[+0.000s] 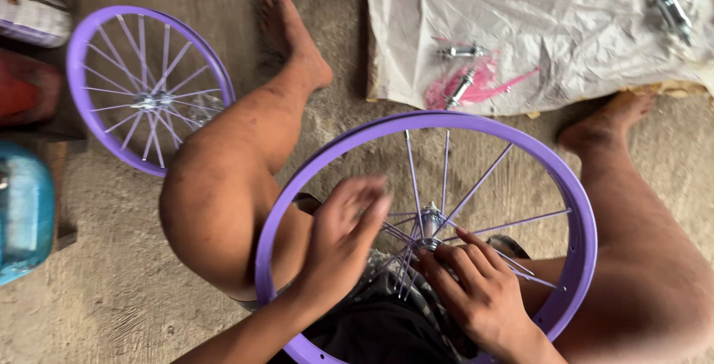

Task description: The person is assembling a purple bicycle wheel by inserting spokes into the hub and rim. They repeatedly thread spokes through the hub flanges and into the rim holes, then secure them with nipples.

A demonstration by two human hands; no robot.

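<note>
A finished purple wheel (151,90) is lying well left of the fingers, and silver hubs (461,52) are sitting on crumpled paper (565,29) beyond them.

Person's going bare-handed: left hand (343,239) w/ no glove, ring or watch showing; right hand (476,290) same, nails looking short. Left one's blurring, so fine detail can't be told. Forearms are showing bare, no sleeves reaching into view. Legs are showing bare from thigh down, knees uncovered. Both feet are going w/o shoes or socks. Only garment showing is dark shorts at the lap, w/ a grey-and-black patterned fabric bunching at the hem. Upper body isn't showing in the head view.
</note>
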